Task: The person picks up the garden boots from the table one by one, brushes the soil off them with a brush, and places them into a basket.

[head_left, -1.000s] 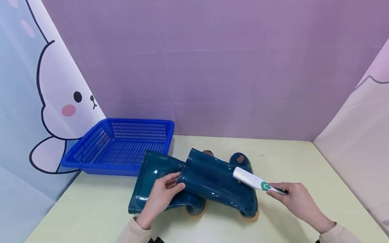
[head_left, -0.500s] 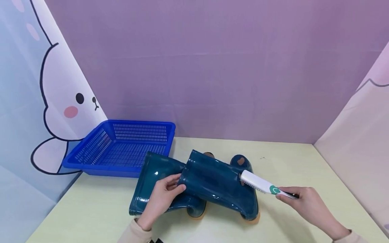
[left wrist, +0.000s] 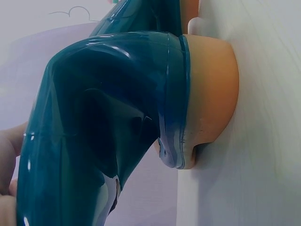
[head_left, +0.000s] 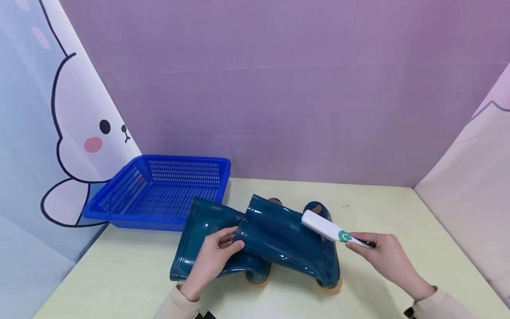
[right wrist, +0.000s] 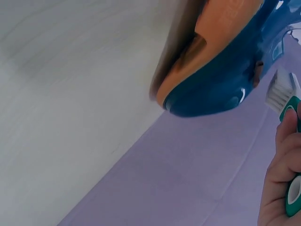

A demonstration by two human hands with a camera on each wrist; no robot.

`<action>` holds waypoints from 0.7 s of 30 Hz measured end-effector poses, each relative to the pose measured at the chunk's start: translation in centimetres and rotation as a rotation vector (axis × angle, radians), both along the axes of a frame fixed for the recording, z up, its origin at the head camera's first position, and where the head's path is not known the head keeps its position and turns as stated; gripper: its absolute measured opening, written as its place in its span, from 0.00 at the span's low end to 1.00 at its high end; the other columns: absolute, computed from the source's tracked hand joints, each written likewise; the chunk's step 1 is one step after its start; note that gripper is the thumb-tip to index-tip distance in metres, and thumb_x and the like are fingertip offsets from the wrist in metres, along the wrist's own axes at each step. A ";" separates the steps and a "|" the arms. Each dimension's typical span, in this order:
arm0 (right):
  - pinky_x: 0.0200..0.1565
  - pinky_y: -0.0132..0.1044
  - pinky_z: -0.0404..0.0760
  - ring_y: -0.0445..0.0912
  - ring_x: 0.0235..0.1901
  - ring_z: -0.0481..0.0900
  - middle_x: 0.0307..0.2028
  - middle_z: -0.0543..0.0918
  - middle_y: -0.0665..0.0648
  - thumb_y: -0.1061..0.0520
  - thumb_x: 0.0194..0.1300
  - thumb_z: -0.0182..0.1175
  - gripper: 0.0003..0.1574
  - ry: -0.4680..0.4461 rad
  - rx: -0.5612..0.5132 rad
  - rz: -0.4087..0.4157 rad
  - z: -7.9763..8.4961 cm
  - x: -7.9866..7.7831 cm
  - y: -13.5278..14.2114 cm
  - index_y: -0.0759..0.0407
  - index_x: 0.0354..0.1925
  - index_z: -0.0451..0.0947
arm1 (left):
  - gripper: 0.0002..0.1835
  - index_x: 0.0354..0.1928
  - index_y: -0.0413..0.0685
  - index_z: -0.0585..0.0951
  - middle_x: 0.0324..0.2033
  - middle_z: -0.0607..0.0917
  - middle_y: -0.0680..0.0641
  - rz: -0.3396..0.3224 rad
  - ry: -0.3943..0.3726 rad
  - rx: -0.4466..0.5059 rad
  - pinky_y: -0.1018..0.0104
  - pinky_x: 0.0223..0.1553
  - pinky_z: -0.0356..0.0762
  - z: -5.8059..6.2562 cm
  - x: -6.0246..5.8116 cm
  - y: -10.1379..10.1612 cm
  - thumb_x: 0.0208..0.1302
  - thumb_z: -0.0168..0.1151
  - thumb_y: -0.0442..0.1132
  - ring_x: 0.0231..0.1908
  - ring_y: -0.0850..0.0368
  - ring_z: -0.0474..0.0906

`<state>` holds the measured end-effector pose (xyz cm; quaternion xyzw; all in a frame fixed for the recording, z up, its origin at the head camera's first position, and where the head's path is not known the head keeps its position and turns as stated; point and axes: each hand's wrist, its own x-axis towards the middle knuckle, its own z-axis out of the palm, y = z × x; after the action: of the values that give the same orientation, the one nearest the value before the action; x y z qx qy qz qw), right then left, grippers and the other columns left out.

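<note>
Two glossy teal rain boots with orange soles stand side by side in the head view, shafts leaning left. My left hand grips the top rim of the right boot, thumb on the outside; some fingers are hidden. The left boot lies partly behind that hand. In my right hand is a white and green scrub brush, pinched by its handle. Its bristles face down over the right boot's ankle; contact cannot be told. A brown patch shows on that boot's toe, and another near the ankle is partly covered by the brush.
A blue plastic basket stands at the back left, behind the left boot. The pale table meets a purple cloth backdrop at the rear. Printed cloth walls flank both sides.
The brush first slid right and down along the boot, then went back up and left. My left hand and both boots have stayed in place.
</note>
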<state>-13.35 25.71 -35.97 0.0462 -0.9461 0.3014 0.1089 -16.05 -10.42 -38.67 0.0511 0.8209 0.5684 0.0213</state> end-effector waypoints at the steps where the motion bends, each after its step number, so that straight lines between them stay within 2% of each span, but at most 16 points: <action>1: 0.18 0.27 0.62 0.35 0.16 0.62 0.30 0.85 0.52 0.49 0.53 0.65 0.17 0.002 -0.007 0.006 -0.2 -0.2 -0.3 0.57 0.39 0.84 | 0.24 0.55 0.43 0.75 0.50 0.80 0.40 0.002 0.001 -0.001 0.58 0.46 0.78 0.0 0.0 0.0 0.57 0.62 0.46 0.47 0.48 0.79; 6: 0.17 0.27 0.62 0.34 0.16 0.61 0.28 0.84 0.50 0.51 0.52 0.66 0.16 0.016 0.002 0.024 -1.2 -0.5 -0.7 0.58 0.39 0.84 | 0.24 0.55 0.44 0.75 0.50 0.79 0.40 0.005 0.000 -0.005 0.58 0.46 0.78 0.0 0.1 -0.1 0.57 0.62 0.46 0.47 0.48 0.79; 10: 0.17 0.26 0.61 0.34 0.15 0.60 0.28 0.84 0.50 0.53 0.51 0.67 0.15 0.033 0.039 0.011 -1.6 0.0 0.1 0.57 0.38 0.84 | 0.24 0.55 0.44 0.75 0.50 0.80 0.41 0.009 -0.004 -0.003 0.58 0.45 0.78 0.1 0.1 -0.1 0.57 0.62 0.45 0.47 0.49 0.79; 16: 0.17 0.26 0.62 0.32 0.15 0.61 0.26 0.85 0.50 0.54 0.49 0.68 0.12 0.103 0.050 0.004 -1.7 0.8 1.3 0.56 0.35 0.85 | 0.23 0.54 0.44 0.75 0.48 0.81 0.41 0.023 0.005 0.007 0.58 0.45 0.78 0.1 0.1 0.1 0.56 0.63 0.43 0.46 0.49 0.80; 21: 0.17 0.26 0.61 0.31 0.15 0.60 0.26 0.85 0.50 0.54 0.49 0.68 0.12 0.124 0.060 -0.008 -1.5 1.5 2.2 0.55 0.34 0.85 | 0.23 0.55 0.43 0.75 0.48 0.81 0.41 0.020 0.003 0.006 0.59 0.45 0.78 0.0 0.1 0.1 0.57 0.63 0.43 0.46 0.50 0.80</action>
<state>-11.87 27.94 -37.47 0.0642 -0.9464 0.2689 0.1669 -15.95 -10.34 -38.70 0.0441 0.8198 0.5708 0.0142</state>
